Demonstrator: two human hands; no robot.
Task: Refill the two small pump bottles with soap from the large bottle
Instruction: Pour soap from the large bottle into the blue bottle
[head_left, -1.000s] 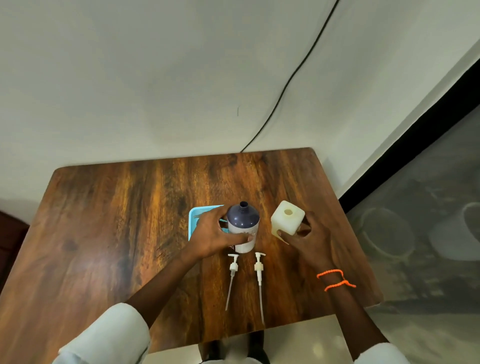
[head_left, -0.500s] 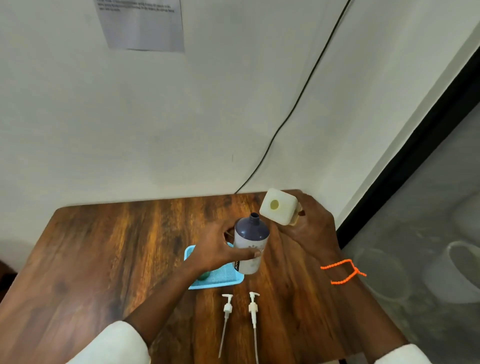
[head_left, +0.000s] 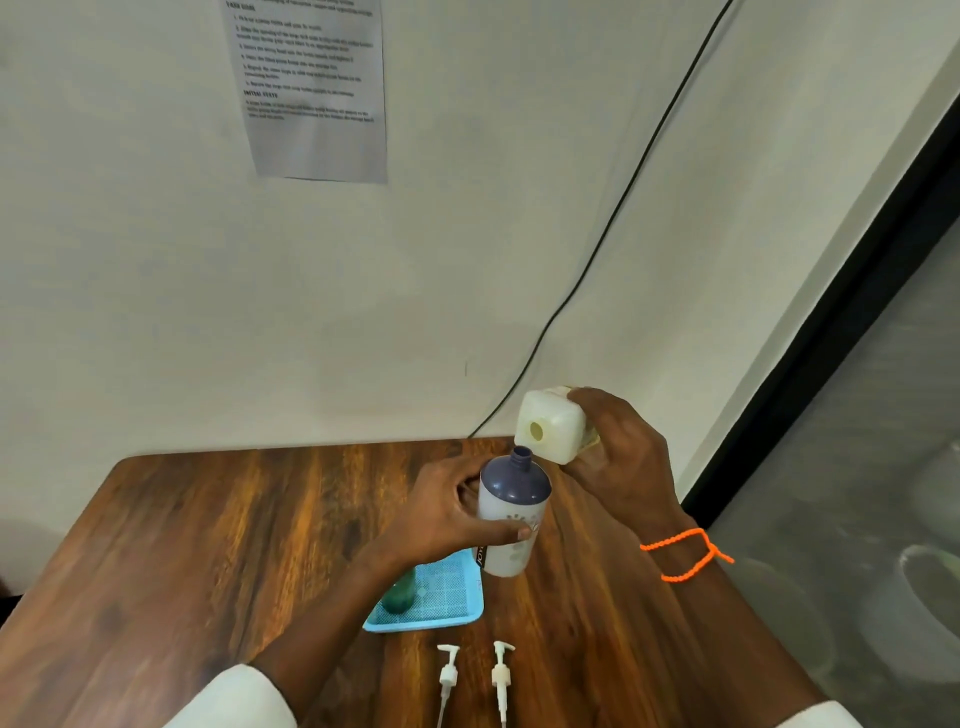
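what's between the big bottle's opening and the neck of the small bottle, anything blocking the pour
Nothing visible. The small bottle, held by the left hand, has its pump off and its neck open. The large bottle, tipped in the right hand, has its uncapped opening just above that neck with only air between. Both pumps lie on the table.

Glossy wood table (head_left: 218, 545), matt plastic bottles (head_left: 511, 525), perforated plastic tray (head_left: 441, 613).
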